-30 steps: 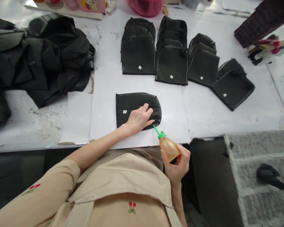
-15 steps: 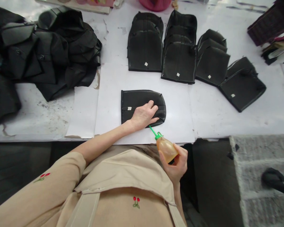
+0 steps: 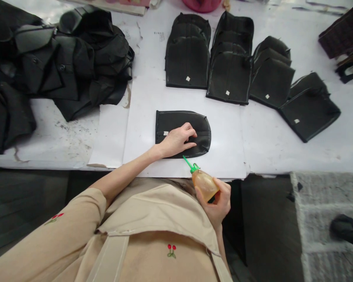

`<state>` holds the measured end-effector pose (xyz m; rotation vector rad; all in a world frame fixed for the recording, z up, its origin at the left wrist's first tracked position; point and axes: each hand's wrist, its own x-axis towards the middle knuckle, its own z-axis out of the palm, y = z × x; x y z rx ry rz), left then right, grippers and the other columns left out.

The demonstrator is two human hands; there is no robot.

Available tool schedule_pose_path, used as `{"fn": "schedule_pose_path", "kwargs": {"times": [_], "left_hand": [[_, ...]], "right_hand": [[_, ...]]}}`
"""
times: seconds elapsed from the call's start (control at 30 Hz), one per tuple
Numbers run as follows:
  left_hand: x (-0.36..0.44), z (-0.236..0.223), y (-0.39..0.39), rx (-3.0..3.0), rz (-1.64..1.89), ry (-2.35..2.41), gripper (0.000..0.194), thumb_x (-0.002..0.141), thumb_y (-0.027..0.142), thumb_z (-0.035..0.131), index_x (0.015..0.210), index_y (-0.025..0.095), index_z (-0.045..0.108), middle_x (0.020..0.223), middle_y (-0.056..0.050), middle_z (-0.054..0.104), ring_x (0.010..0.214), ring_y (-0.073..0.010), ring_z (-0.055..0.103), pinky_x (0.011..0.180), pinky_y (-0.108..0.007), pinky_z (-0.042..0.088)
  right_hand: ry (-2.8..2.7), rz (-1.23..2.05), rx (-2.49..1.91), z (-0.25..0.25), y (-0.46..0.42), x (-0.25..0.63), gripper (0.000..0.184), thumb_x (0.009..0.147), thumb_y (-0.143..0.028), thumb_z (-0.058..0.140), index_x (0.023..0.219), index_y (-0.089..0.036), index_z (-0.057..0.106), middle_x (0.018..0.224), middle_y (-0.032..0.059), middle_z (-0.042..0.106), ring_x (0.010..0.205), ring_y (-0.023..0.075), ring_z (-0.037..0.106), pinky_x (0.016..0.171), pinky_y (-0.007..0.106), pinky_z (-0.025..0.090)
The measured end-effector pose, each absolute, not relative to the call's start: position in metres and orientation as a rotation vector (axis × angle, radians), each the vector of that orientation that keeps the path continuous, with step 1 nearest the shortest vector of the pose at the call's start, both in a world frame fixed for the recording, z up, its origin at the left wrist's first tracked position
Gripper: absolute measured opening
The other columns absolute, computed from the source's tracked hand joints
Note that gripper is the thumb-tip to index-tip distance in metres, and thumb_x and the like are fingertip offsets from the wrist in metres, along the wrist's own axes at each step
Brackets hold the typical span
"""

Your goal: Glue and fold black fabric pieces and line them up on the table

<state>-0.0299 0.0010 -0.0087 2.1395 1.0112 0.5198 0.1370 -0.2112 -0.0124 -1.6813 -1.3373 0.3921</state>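
A flat black leather piece (image 3: 172, 120) with one rounded end lies on white paper (image 3: 223, 137) near the table's front edge. My left hand (image 3: 178, 140) rests on its middle, fingers curled and pressing down on it. My right hand (image 3: 216, 199) grips a small amber glue bottle (image 3: 204, 184). The bottle's green nozzle (image 3: 188, 163) points up and left, just short of the piece's near edge.
Several stacks of similar black pieces (image 3: 229, 66) sit in a row farther back. A heap of black leather parts (image 3: 55, 58) fills the left of the table. A pink container (image 3: 201, 4) stands at the far edge. A grey textured block (image 3: 326, 219) lies lower right.
My left hand's fingers have curled from flat to bent on the black piece. The bottle has stayed by the piece's near edge. The view has shifted slightly.
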Motion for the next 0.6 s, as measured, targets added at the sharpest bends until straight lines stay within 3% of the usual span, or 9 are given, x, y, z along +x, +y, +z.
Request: {"fn": "schedule_pose_path", "kwargs": {"times": [0.17,0.3,0.6], "left_hand": [[-0.051,-0.003,-0.006,2.086,0.651,0.999,0.010,0.090,0.018,0.064,0.100,0.017,0.065,0.105,-0.005,0.057,0.070,-0.0102,0.055,0.067,-0.025,0.046],[-0.084,-0.002,-0.010,2.076,0.680,1.227,0.008,0.092,0.022,0.060,0.096,0.018,0.067,0.094,-0.002,0.058,0.066,-0.0107,0.053,0.065,-0.025,0.044],[-0.127,0.001,-0.025,1.998,0.439,1.774,0.015,0.091,0.034,0.065,0.095,0.019,0.062,0.074,0.001,0.063,0.068,-0.0168,0.059,0.064,-0.027,0.038]], "right_hand": [[-1.349,0.417,-1.645,-0.013,-0.207,0.132,0.064,0.072,-0.027,0.087,0.128,-0.024,0.057,0.110,0.0074,0.062,0.099,0.0257,0.063,0.082,0.043,0.059],[-1.369,0.452,-1.613,-0.016,-0.205,0.129,0.065,0.071,-0.027,0.087,0.129,-0.024,0.058,0.111,0.0075,0.062,0.100,0.0254,0.063,0.085,0.043,0.058],[-1.433,0.512,-1.586,-0.017,-0.199,0.119,0.060,0.075,-0.034,0.084,0.128,-0.025,0.057,0.112,0.0069,0.062,0.100,0.0236,0.065,0.081,0.038,0.059]]}}
